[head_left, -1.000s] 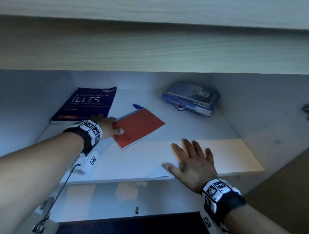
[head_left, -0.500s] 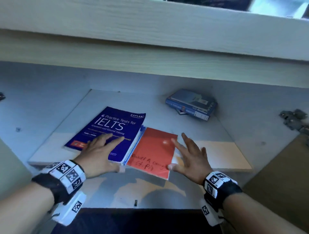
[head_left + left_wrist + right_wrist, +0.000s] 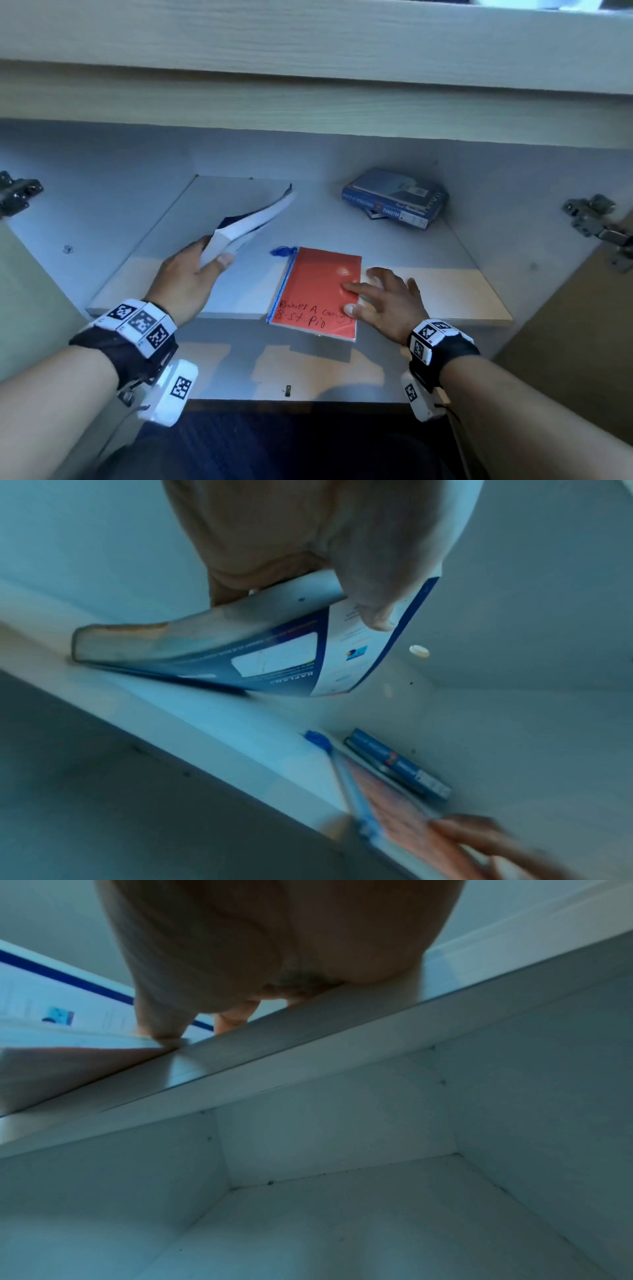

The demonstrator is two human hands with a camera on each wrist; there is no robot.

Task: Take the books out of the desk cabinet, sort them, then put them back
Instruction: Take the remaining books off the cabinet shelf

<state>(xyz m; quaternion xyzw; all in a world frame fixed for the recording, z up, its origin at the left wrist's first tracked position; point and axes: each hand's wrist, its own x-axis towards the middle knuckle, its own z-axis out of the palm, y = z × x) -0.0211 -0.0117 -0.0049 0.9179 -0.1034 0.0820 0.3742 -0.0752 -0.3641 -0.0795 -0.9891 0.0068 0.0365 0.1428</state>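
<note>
My left hand grips the dark blue IELTS book by its near corner and holds it tilted above the shelf; the left wrist view shows the book bent, with the thumb on its back cover. A red notebook with handwriting lies flat at the shelf's front, overhanging the edge. My right hand rests on the notebook's right edge with fingers spread and nearly straight. In the right wrist view the thumb touches the notebook's edge. A small stack of blue books lies at the back right.
The cabinet's upper panel and the desk's wooden edge hang over the shelf. Metal door hinges sit on the left and right walls. A lower compartment opens beneath the shelf. A blue tassel sticks out from the notebook's spine.
My left hand has lifted the IELTS book off the shelf and tilted it up to the left. The red notebook stays at the front edge under my right hand.
</note>
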